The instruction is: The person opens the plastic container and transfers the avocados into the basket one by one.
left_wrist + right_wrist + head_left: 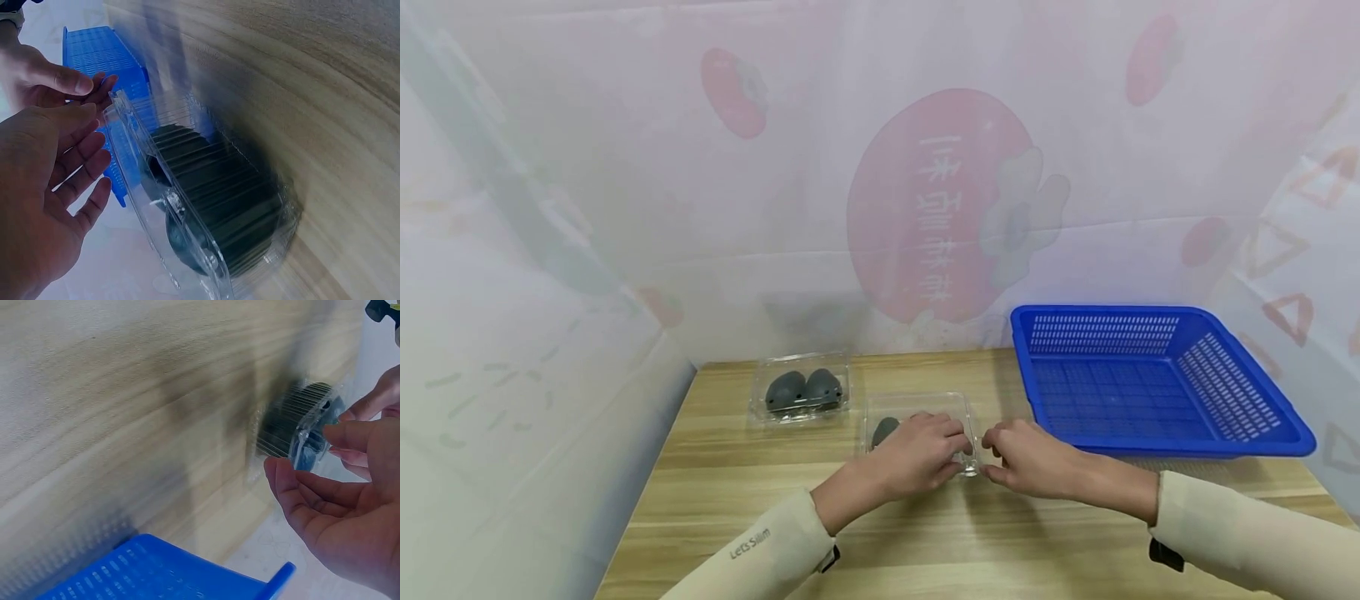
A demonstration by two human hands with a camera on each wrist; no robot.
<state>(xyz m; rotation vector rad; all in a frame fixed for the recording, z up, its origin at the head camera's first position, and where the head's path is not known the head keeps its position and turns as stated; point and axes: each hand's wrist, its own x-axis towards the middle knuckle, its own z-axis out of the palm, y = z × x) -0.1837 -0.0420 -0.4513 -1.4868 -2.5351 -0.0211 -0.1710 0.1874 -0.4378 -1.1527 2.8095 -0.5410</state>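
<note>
Box (pixel 917 406) at lower centre; my left hand (pixel 920 454) before it, fingers relaxed; my right hand (pixel 1030 458), thumb parted, at its right.

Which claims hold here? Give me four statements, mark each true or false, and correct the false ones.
1. The blue slotted plastic basket is on the right side of the light wood-grain tabletop. True.
2. The bare right hand is inside that basket. False: it is at the right edge of the nearer clear plastic box.
3. The farther clear plastic box stands left of the nearer one. True.
4. The farther box is empty. False: it holds two dark grey-green rounded objects.
</note>
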